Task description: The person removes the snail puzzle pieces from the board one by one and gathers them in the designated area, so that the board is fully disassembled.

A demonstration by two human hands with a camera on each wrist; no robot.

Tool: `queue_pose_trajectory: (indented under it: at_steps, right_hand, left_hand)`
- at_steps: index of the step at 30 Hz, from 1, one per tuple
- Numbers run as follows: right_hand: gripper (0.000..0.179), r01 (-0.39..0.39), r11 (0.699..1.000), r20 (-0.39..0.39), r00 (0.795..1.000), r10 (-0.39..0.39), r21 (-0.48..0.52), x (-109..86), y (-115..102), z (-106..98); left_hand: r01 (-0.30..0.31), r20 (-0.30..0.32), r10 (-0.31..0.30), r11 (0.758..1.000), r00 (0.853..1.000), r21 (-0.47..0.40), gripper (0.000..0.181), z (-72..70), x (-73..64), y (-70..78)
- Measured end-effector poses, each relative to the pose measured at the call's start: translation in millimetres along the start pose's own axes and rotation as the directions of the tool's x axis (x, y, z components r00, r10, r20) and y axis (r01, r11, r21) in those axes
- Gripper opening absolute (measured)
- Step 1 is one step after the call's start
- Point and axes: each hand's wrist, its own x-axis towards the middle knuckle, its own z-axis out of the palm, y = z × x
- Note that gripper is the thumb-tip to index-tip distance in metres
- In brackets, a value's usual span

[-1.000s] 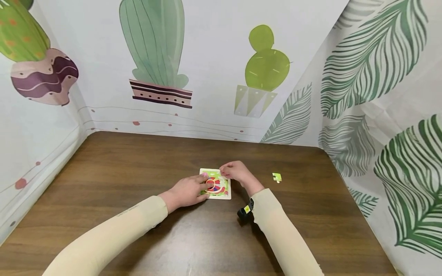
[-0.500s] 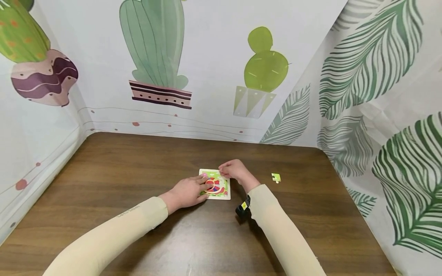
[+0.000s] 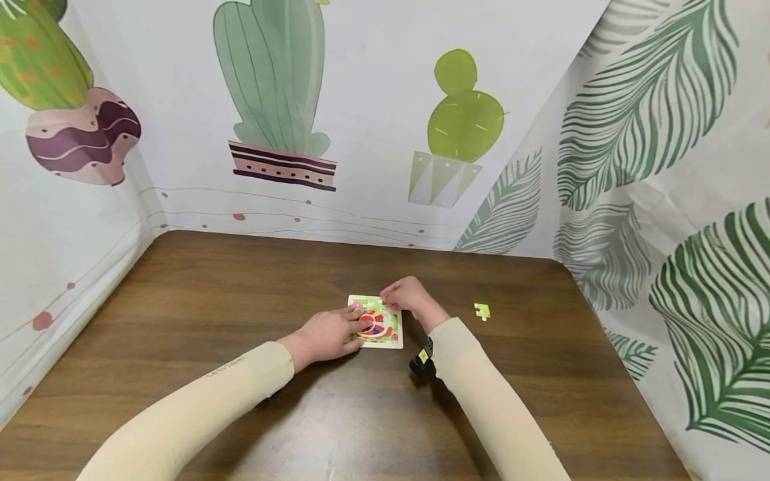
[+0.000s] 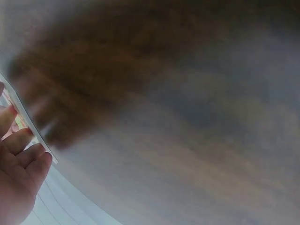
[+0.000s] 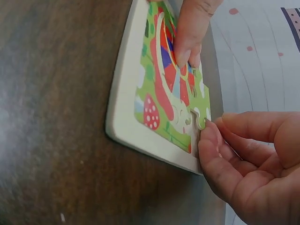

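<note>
A square jigsaw puzzle [image 3: 394, 327] with a pale tray border lies on the table, showing a snail with a red and blue shell on green. My left hand [image 3: 327, 333] reaches across it from the left, its extended fingers resting on the picture. At the far right corner, the thumb and fingertips of my right hand [image 5: 255, 161] pinch the edge of a green puzzle piece [image 5: 201, 101]. A bare gap in the tray shows beside those fingertips. In the left wrist view, the fingers [image 4: 35, 161] of my left hand lie over the tray's edge.
One loose green puzzle piece [image 3: 484, 308] lies on the brown wooden table [image 3: 240, 280], right of the puzzle. A black wrist camera [image 3: 422, 364] hangs under my right cuff. Cloth walls printed with cacti and leaves [image 3: 273, 80] border the table behind and at the sides.
My right hand and wrist have shifted slightly left and away from me at the puzzle's corner. My left hand keeps its place, and the loose piece has not moved.
</note>
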Motion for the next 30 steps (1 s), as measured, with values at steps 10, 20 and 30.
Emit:
queue_pose_trajectory:
  at_steps: [10, 20, 30]
  right_hand:
    - [0.019, 0.061, 0.997, 0.036, 0.998, -0.059, -0.048, 7.1, 2.8, -2.4]
    - [0.016, 0.099, 0.988, 0.06, 0.994, -0.093, -0.121, 8.4, 3.7, -3.6]
    - [0.015, 0.11, 0.987, 0.066, 0.993, -0.102, -0.122, 8.7, 2.6, -2.8]
  left_hand:
    - [0.008, 0.025, -0.008, 1.0, 1.0, -0.019, 0.044, -3.3, 0.2, -0.6]
    - [0.008, 0.029, -0.008, 1.0, 1.0, -0.021, 0.045, -3.0, 1.8, -1.4]
    - [0.013, 0.035, -0.012, 0.999, 0.999, -0.041, 0.046, -4.2, 1.8, -1.3]
